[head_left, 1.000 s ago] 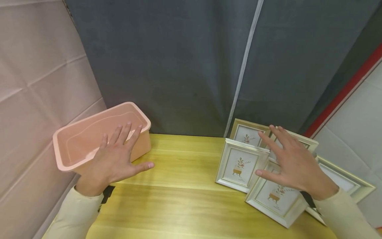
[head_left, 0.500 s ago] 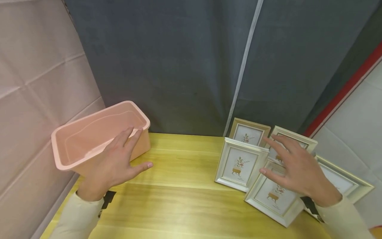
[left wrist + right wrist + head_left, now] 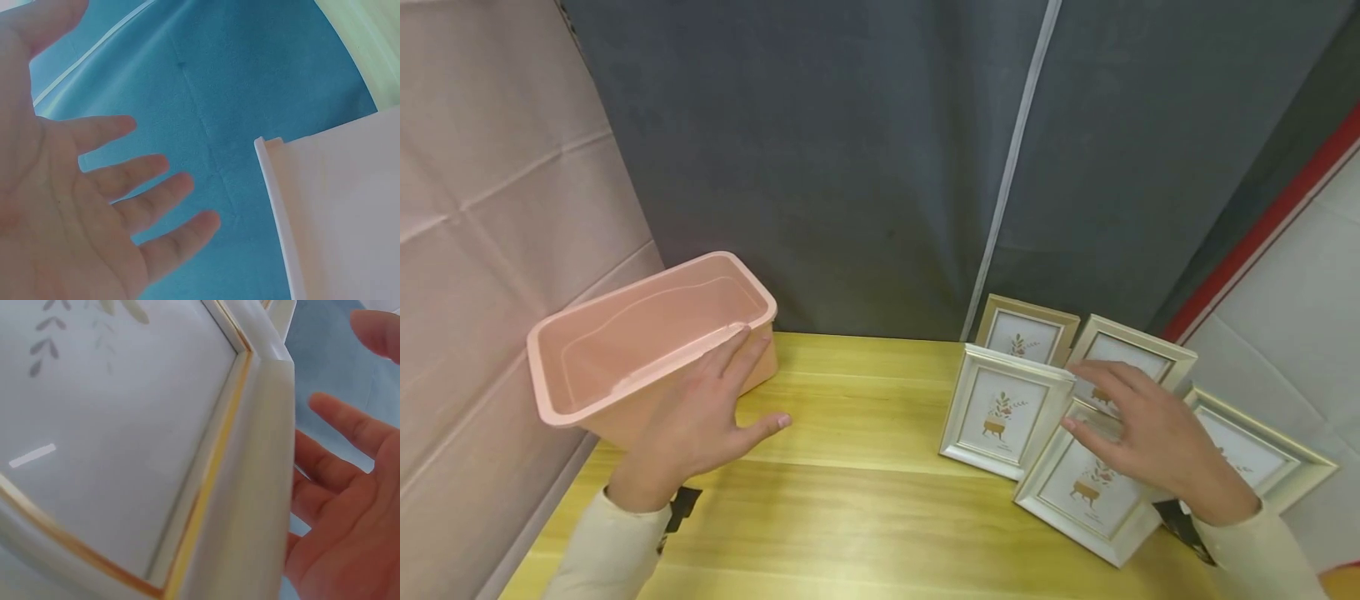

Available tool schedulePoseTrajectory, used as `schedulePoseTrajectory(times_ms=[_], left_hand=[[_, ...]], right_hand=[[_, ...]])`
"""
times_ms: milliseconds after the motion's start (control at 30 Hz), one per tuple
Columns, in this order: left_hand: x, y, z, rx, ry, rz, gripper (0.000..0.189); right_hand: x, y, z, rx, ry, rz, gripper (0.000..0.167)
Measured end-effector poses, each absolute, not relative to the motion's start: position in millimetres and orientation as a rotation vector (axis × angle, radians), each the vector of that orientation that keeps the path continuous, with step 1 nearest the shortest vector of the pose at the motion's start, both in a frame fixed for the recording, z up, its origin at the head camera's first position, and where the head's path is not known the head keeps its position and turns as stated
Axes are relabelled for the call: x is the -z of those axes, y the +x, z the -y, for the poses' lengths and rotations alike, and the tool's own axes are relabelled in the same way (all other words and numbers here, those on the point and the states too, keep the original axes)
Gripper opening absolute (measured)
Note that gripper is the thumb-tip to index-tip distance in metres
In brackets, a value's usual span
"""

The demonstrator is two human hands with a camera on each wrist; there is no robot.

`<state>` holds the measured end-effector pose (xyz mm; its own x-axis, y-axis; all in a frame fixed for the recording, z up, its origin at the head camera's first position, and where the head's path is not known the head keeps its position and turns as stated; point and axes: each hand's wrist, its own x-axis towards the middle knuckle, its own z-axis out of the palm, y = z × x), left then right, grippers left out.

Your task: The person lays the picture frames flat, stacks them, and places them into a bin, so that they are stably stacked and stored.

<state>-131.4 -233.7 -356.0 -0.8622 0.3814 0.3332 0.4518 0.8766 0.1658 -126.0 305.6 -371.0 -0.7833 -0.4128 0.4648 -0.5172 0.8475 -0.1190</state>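
Head view: holding nothing with the left hand (image 3: 703, 417), spread beside a pink rectangular plastic bin (image 3: 640, 333), or the right hand (image 3: 1157, 437), relaxed over five silver and gold rectangular picture frames (image 3: 1093, 492) on a yellow wooden table (image 3: 850, 517). Left wrist: apart from the bin. Right wrist: partly hidden by a frame; cannot tell whether touching.

Your left hand (image 3: 700, 425) hides part of pink bin (image 3: 658, 321). Your right hand (image 3: 1157, 433) covers part of large front frame (image 3: 1092, 492). Fine print (image 3: 1093, 520) too small to read. Your sleeves (image 3: 606, 550) cut off at bottom.
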Motion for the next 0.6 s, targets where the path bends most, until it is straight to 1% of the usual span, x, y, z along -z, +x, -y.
schedulePoseTrajectory(times_ms=[200, 400, 600], left_hand=[[362, -131, 231, 0.352, -0.63, 2.758, 0.106], [368, -129, 228, 0.379, -0.606, 2.831, 0.098], [375, -127, 224, 0.405, -0.594, 2.872, 0.097]], right_hand=[[375, -124, -310, -0.377, 0.664, 2.673, 0.061], [378, -123, -313, -0.404, 0.672, 2.702, 0.056], [380, -122, -319, -0.433, 0.703, 2.768, 0.055]])
